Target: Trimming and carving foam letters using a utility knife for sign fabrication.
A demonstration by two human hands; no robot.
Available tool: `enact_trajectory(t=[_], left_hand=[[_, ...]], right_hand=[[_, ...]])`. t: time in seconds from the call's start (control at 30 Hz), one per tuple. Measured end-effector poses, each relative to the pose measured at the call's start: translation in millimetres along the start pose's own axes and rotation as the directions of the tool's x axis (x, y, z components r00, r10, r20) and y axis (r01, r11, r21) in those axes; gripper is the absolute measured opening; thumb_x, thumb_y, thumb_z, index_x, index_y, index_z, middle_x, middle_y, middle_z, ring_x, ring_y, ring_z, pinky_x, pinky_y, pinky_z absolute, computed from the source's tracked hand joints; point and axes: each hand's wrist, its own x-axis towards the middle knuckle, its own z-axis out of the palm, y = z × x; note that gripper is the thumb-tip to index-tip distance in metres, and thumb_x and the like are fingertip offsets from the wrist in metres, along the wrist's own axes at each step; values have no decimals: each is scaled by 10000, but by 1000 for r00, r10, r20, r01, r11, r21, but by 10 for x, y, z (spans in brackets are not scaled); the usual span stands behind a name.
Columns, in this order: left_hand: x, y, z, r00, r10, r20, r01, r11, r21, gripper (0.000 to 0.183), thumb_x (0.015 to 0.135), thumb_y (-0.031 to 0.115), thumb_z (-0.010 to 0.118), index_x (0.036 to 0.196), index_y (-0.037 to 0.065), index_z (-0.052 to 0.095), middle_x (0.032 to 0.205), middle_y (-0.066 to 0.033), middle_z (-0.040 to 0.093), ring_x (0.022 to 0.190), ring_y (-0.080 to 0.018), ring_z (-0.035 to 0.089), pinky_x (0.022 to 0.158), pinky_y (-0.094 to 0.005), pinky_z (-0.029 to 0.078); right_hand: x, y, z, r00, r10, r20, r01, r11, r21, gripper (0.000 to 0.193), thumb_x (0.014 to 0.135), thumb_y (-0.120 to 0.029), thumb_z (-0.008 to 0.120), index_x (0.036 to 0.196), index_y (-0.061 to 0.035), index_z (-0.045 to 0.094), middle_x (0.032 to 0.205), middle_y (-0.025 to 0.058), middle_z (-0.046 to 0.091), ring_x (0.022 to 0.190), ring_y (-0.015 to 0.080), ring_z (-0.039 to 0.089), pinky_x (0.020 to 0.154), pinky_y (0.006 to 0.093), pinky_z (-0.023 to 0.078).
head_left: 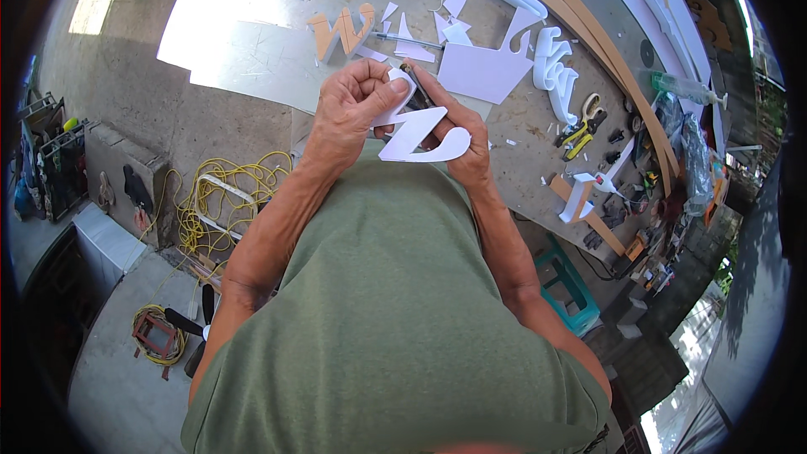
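A white, curly z-shaped letter cutout (414, 136) is held up in front of my body, over the table's near edge. My left hand (346, 109) pinches its upper left end between thumb and fingers. On the other side, my right hand (461, 124) is closed around a slim dark tool (415, 88), its fingers beside and behind the letter. The tool's kind is partly hidden by the letter and fingers. Just beyond my hands lie a white sheet with a shape cut from it (479, 71) and a brown-faced letter w (340, 32).
White scraps (412, 44) and a white built-up letter piece (553, 76) lie on the table. Scissors with yellow handles (582, 130), a glue gun (598, 182) and long brown strips (605, 42) are to the right. A green stool (572, 286) and yellow cord (223, 202) are below.
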Motion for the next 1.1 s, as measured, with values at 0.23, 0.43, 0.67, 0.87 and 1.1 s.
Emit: enact_trajectory(t=[0.23, 0.43, 0.67, 0.87, 1.1], left_hand=[[52, 152, -27, 999, 13, 45, -27, 946, 323, 214, 846, 180, 805, 928, 15, 697, 719, 2, 675, 569, -31, 537, 491, -194, 397], [98, 214, -36, 996, 76, 51, -91, 898, 431, 303, 768, 148, 866, 977, -16, 721, 849, -71, 728, 726, -101, 669, 635, -226, 539], [103, 192, -71, 997, 79, 5, -76, 934, 349, 345, 739, 139, 880, 1019, 2, 733, 887, -100, 737, 762, -135, 691, 676, -252, 565], [106, 337, -21, 986, 155, 58, -165, 887, 431, 404, 733, 146, 882, 1071, -8, 723, 952, -131, 731, 818, -160, 696, 750, -279, 565], [68, 121, -53, 996, 86, 23, -84, 993, -87, 387, 770, 110, 841, 1106, -32, 710, 958, -134, 735, 867, -175, 696, 834, -309, 545]], right_hand=[[161, -99, -304, 993, 119, -10, -114, 970, 213, 425, 1037, -197, 518, 1438, -55, 511, 659, -24, 518, 525, 47, 425, 445, 199, 346], [189, -294, -99, 988, 147, -50, -149, 988, -37, 471, 983, -230, 645, 1412, -63, 547, 675, -45, 528, 544, 32, 439, 462, 203, 345], [123, -183, 171, 944, 138, -300, -151, 988, -20, 451, 949, -160, 690, 1370, -39, 584, 763, -39, 611, 556, 25, 442, 481, 206, 356], [229, -204, 144, 942, 101, -319, -76, 993, 89, 396, 929, -84, 693, 1303, 15, 612, 864, 8, 686, 559, 18, 481, 469, 183, 368], [239, -155, 289, 921, 124, -368, -21, 962, 271, 384, 927, -75, 690, 1280, 54, 610, 913, 33, 701, 618, 32, 547, 512, 189, 434]])
